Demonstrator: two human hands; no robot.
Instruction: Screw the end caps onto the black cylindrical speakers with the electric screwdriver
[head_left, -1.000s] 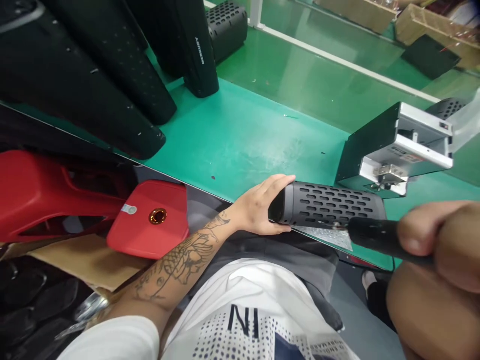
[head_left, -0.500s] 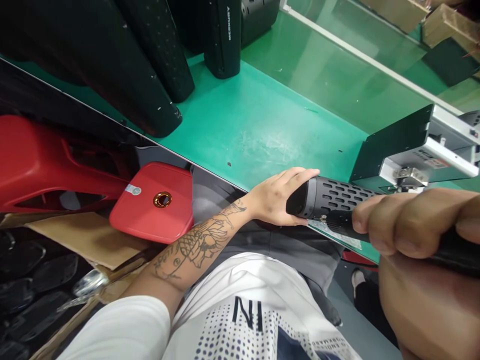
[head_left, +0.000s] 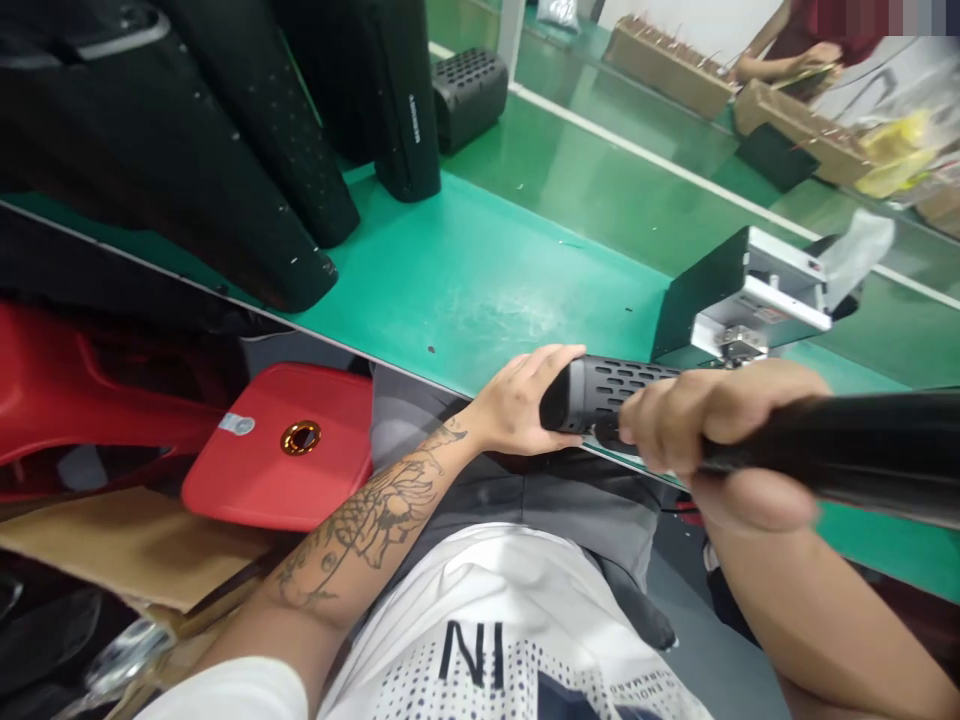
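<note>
My left hand (head_left: 517, 405) is wrapped around the near end of a black housing with slotted vent holes (head_left: 619, 378), thumb and fingers on opposite sides. The housing lies along the front edge of the green table. In my closed right hand (head_left: 727, 420) is a black electric screwdriver (head_left: 862, 445), its thick body pointing off to the right. Its front end meets the side of the housing close to my left hand; my fingers partly hide that end, and I cannot make out the bit. Just beyond the housing stands a black and silver screw feeder (head_left: 742, 300).
Tall black housings (head_left: 225, 150) stand on the green table (head_left: 480, 290) at left, with a small perforated one (head_left: 472, 95) behind. A red stool (head_left: 277, 450) and an open carton (head_left: 150, 550) are at lower left. Across the table, another person's hands (head_left: 814, 60) work beside cardboard boxes (head_left: 667, 65).
The view has tilted up and shifted, showing more of the far table. The screwdriver and my right hand have swung so the tool's rear body now shows. My left hand keeps its grip.
</note>
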